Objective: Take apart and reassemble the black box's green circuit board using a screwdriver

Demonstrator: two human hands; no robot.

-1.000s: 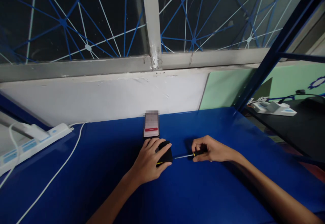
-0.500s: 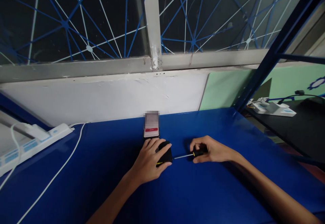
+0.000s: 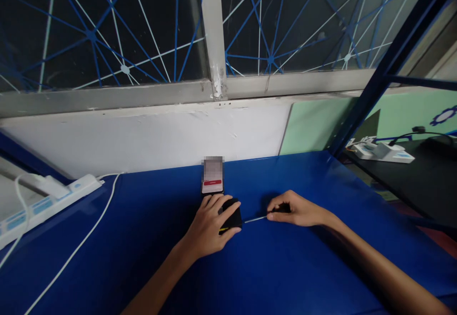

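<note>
While the left hand (image 3: 210,227) lies over a small black object (image 3: 232,217) near the middle of the blue table (image 3: 150,238), its fingers curl down across the object's top and near side and its thumb presses against the lower right edge, where a thin yellow line shows. To the right, the right hand (image 3: 298,210) closes its fingers around the dark handle of a screwdriver (image 3: 266,216), with the thumb and forefinger pinching the handle's front end; the slim metal shaft runs almost level toward the left and its tip meets the right face of the black object. Both forearms reach in from the bottom edge of the view and rest low over the table. Just beyond the left hand, a phone (image 3: 213,177) stands propped near the table's far edge, its screen partly blurred and a red bar showing low on it. At the far left, a white power strip (image 3: 46,199) lies along the table's edge, and a white cable (image 3: 80,243) trails from it across the blue surface toward the lower left. Behind the table rise a white wall and a window (image 3: 143,29) crossed with blue and white lines; at right, a black side table (image 3: 424,172) carries a 2nd white strip.
</note>
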